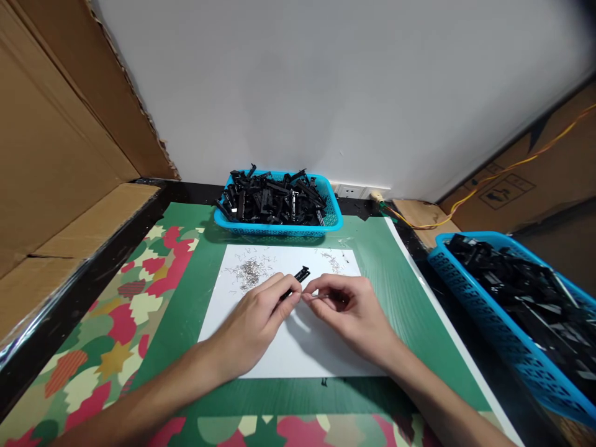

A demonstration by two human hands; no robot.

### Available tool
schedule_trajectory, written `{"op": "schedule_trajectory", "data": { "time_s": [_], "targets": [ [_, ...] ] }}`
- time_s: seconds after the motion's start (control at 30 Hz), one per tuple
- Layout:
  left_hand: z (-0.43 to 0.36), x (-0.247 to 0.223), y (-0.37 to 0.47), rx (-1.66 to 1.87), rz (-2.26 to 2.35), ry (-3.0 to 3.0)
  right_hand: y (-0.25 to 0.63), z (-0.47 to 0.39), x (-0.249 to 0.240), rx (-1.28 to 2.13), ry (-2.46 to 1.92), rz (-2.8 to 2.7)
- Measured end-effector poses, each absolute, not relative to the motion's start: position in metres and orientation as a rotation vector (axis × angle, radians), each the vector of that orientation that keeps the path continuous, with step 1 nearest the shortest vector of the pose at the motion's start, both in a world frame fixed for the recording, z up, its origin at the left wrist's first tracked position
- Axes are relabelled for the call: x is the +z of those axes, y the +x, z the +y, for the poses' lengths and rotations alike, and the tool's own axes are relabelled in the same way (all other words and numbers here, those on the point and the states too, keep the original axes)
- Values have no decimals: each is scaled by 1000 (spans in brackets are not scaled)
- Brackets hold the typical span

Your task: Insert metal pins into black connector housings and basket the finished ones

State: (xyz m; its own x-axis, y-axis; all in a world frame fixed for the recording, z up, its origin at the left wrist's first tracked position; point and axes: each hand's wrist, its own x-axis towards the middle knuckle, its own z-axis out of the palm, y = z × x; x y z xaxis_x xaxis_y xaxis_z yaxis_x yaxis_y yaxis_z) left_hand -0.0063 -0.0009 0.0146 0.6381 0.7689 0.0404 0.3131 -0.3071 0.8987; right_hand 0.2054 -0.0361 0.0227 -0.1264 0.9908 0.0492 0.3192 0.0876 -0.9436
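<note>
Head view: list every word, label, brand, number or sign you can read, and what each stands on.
No word, brand or number can be read.
Cardboard box on the right: a framed printed sign with a dark mark, too blurred to make out.
Black part in the left hand: no readable lettering.
Black parts in the far blue basket: too small to tell.

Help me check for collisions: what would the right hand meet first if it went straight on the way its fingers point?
The right hand would probably first meet the left hand, which holds a black part; whether the two hands touch is unclear.
</note>
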Motion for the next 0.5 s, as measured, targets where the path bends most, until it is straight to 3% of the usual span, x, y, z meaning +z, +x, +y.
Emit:
{"op": "schedule_trajectory", "data": {
  "time_s": [0.23,0.5],
  "targets": [
    [0,11,-6,567,868,1928,200,-38,22,946,-1350,-1570],
    [1,9,-6,588,906,1946,201,-36,21,1111,-1332,-1526]
  ]
}}
